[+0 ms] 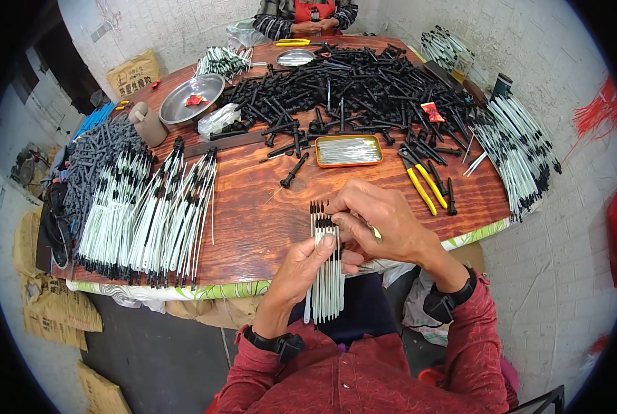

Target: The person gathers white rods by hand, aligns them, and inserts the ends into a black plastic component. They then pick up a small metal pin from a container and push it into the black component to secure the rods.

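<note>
In front of my chest, at the table's near edge, a bundle of thin white rods with black ends (329, 286) stands nearly upright. My left hand (296, 269) is closed round its middle, thumb across the front. At the bundle's top, my right hand (386, 214) has its thumb and index finger pinched beside the black tips; whether a single rod is between them I cannot make out. A small yellowish bit (377, 233) shows at the right hand's fingers. Beyond the hands lies a black plastic piece (294, 171) with a thin wire sticking out.
Yellow-handled pliers (419, 181) lie right of a shallow tray of metal needles (350, 150). Black plastic pieces (363, 86) are heaped behind. White rod bundles (174, 214) stand left, more bundles (519, 152) right. A metal bowl (174, 107) sits far left. Another person's hands (315, 26) are across the table.
</note>
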The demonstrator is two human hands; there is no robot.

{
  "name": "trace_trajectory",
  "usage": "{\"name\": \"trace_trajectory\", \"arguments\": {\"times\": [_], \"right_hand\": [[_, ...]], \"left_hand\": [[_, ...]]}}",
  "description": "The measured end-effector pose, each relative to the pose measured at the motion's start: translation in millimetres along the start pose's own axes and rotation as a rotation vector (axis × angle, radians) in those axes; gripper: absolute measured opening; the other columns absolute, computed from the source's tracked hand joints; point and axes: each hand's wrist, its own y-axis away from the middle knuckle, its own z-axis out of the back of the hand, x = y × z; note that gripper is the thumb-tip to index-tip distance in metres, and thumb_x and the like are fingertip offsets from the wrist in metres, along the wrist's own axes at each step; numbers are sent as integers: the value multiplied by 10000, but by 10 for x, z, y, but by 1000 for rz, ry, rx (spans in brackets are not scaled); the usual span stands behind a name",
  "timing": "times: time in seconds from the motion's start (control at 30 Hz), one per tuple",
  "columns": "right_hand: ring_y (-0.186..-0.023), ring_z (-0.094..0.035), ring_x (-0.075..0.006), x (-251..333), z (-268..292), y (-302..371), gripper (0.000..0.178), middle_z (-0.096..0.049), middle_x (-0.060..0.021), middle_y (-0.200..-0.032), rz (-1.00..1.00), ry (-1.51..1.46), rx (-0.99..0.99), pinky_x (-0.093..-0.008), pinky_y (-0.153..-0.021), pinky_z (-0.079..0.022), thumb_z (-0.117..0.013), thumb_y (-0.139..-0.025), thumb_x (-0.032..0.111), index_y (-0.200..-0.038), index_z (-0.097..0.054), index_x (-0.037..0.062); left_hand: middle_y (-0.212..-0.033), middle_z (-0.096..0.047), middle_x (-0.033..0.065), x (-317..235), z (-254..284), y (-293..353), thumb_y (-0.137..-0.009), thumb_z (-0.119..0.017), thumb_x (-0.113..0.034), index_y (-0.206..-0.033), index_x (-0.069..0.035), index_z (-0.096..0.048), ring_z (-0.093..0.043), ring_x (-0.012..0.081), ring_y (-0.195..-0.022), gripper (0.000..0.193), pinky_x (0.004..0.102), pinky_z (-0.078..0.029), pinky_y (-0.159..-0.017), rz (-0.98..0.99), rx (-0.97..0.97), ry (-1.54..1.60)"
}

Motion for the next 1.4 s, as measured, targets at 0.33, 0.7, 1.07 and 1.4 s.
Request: {"name": "trace_trajectory", "arguments": {"times": [0.33, 0.7, 1.07, 1.4], "right_hand": [[-802, -644, -243, -1, -66, 15, 151, -635, -105, -900, -29, -143, -49, -354, -701, -507, -647, -867, 17, -1018, -655, 7], [-799, -649, -259, 8, -86, 28, 149, -640, -113, -908, -60, -146, -72, -364, -683, -512, -637, -864, 8, -1010, -667, 10], [-802, -667, -277, 106, -66, 26, 149, -651, -122, -919, -73, -13, -76, -374, -678, -517, -642, -854, 11, -1000, -669, 22], [-772, -641, -226, 1, -81, 10, 132, -652, -104, -926, -98, -180, -39, -348, -672, -498, -632, -888, 67, -1006, -657, 13]], "left_hand": [[-1000, -711, 170, -1, -11, -9, -1080, -418, -368, -1256, 73, -564, -724, 236, -874, 496, 344, -596, -808, -16, -7, -19], [-1035, -718, 186, 14, 11, -9, -1072, -447, -371, -1281, 58, -576, -721, 249, -908, 494, 356, -581, -839, -14, 7, -24], [-1027, -720, 170, -1, 10, -9, -1076, -443, -359, -1264, 58, -586, -721, 235, -901, 479, 342, -581, -828, -9, -6, -48], [-1009, -724, 155, -9, -8, -11, -1077, -437, -361, -1243, 58, -600, -722, 220, -889, 479, 332, -580, -821, -37, -19, -84]]}}
